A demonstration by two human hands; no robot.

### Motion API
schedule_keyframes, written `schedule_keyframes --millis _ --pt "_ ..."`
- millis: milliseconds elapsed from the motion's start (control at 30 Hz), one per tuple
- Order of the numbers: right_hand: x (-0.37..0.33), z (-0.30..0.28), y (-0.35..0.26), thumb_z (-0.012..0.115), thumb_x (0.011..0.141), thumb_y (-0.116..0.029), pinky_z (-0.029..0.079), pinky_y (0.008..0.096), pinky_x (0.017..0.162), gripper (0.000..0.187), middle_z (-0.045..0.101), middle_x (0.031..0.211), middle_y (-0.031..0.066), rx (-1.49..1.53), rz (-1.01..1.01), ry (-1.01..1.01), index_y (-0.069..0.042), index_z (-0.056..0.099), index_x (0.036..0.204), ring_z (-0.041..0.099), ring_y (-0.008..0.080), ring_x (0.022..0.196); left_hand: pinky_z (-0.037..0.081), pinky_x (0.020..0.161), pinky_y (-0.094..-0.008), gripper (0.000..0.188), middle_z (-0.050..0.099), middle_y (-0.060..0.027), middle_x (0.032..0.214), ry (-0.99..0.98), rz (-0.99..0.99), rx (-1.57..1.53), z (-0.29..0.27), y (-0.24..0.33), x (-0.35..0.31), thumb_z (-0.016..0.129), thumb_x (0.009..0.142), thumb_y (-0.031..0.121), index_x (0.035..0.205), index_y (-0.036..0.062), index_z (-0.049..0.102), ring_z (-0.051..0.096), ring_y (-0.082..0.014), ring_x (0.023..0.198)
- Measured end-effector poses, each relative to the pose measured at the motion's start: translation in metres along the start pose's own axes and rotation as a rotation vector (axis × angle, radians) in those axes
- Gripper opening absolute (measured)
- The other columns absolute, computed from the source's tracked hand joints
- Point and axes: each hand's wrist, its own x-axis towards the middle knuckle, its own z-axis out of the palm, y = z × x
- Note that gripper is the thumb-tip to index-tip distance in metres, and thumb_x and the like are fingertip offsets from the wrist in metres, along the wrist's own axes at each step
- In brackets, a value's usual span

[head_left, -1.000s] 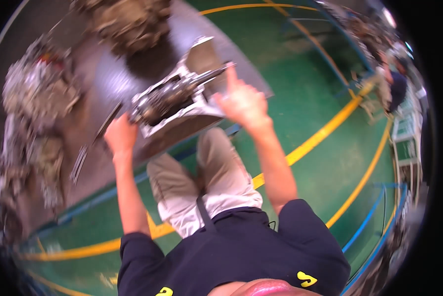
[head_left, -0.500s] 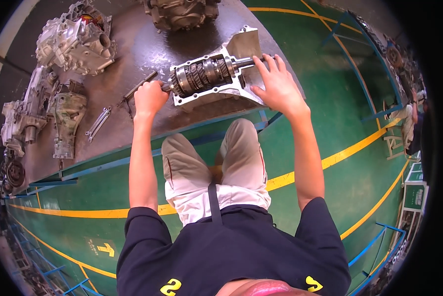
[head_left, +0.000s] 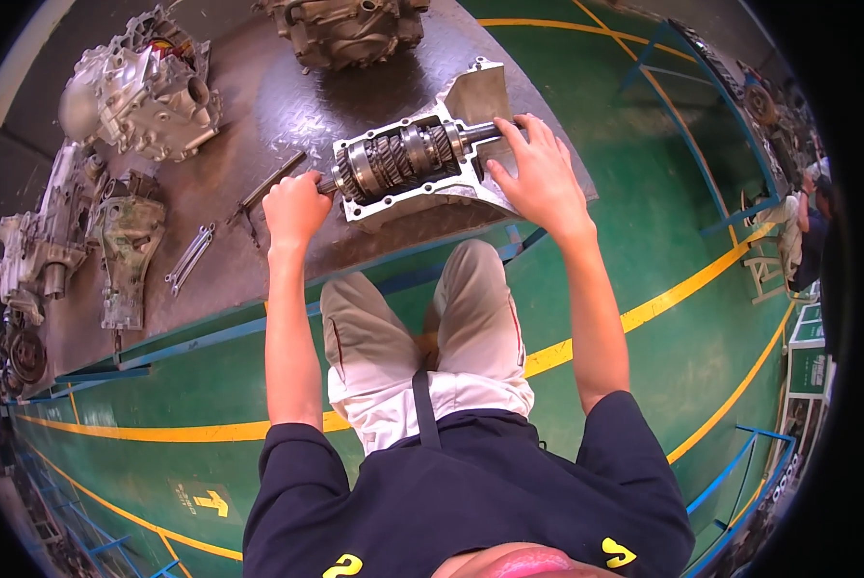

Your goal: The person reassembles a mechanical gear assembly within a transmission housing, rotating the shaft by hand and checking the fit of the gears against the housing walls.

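A silver half gearbox housing (head_left: 398, 204) lies on the metal workbench, its opening facing up. Inside it sits a gear shaft (head_left: 391, 164) with several toothed gears, its ends reaching out on both sides. My left hand (head_left: 297, 207) is closed round the left end of the shaft, which its fingers mostly hide. At the other end, my right hand (head_left: 545, 183) has its bent fingers over the smooth shaft, the thumb held apart near the bell-shaped part of the housing. Just behind my left hand lies a dark T-shaped tool (head_left: 276, 180).
Several wrenches (head_left: 190, 258) lie on the workbench (head_left: 230, 255) at the left. Beyond them stand an upright gearbox case (head_left: 129, 250) and a large silver gearbox (head_left: 148, 91). Another gearbox (head_left: 350, 29) stands at the far edge. A blue frame (head_left: 711, 135) stands at the right.
The view has shifted a little, so the bench and parts appear slightly lower. Both hands keep their places at the two shaft ends; the right fingers look a little more bent.
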Motion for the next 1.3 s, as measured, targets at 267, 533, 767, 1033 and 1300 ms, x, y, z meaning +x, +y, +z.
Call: schedule_keyframes --millis 267,533,767,1033,1300 --pt "0.002 -0.004 -0.004 0.064 0.089 -0.03 0.038 0.0508 0.106 0.057 0.045 0.141 0.0169 0.008 0.002 0.026 -0.009 0.048 0.14 0.039 0.0322 0.136 0.052 0.062 -0.0457 0.013 0.07 -0.0123 0.074 0.177 0.005 0.015 0.002 0.003 -0.008 0.068 0.076 0.024 0.084 0.0147 0.072 0.069 -0.033 0.072" --pt "0.001 -0.003 -0.002 0.065 0.089 -0.031 0.042 0.0483 0.103 0.059 0.043 0.143 0.016 0.023 0.031 -0.03 -0.01 0.047 0.142 0.039 0.0319 0.136 0.052 0.06 -0.0437 0.011 0.069 -0.0101 0.071 0.198 0.004 0.008 0.008 0.004 -0.006 0.068 0.076 0.022 0.084 0.0162 0.071 0.068 -0.0313 0.068" --pt "0.001 -0.007 -0.005 0.067 0.088 -0.027 0.041 0.0492 0.104 0.064 0.039 0.145 0.0168 0.036 0.047 -0.103 -0.01 0.042 0.144 0.035 0.0324 0.139 0.048 0.056 -0.0483 0.018 0.067 -0.0135 0.069 0.232 0.01 -0.03 0.01 0.003 -0.007 0.065 0.084 0.028 0.077 0.0113 0.065 0.066 -0.0368 0.068" --pt "0.004 -0.012 -0.006 0.069 0.086 -0.024 0.042 0.0477 0.103 0.066 0.039 0.144 0.0179 0.016 0.023 -0.086 -0.006 0.041 0.143 0.033 0.0348 0.14 0.048 0.057 -0.0472 0.015 0.066 -0.012 0.069 0.199 -0.023 0.024 0.006 0.01 -0.006 0.066 0.083 0.024 0.074 0.0114 0.064 0.064 -0.0359 0.066" --pt "0.007 -0.019 -0.001 0.074 0.081 -0.021 0.039 0.0459 0.105 0.073 0.04 0.142 0.0196 0.1 -0.014 -0.134 -0.006 0.041 0.144 0.034 0.0354 0.139 0.048 0.058 -0.0465 0.01 0.066 -0.0119 0.069 0.12 -0.071 0.066 -0.004 0.015 -0.008 0.068 0.079 0.019 0.074 0.011 0.064 0.063 -0.0354 0.067"
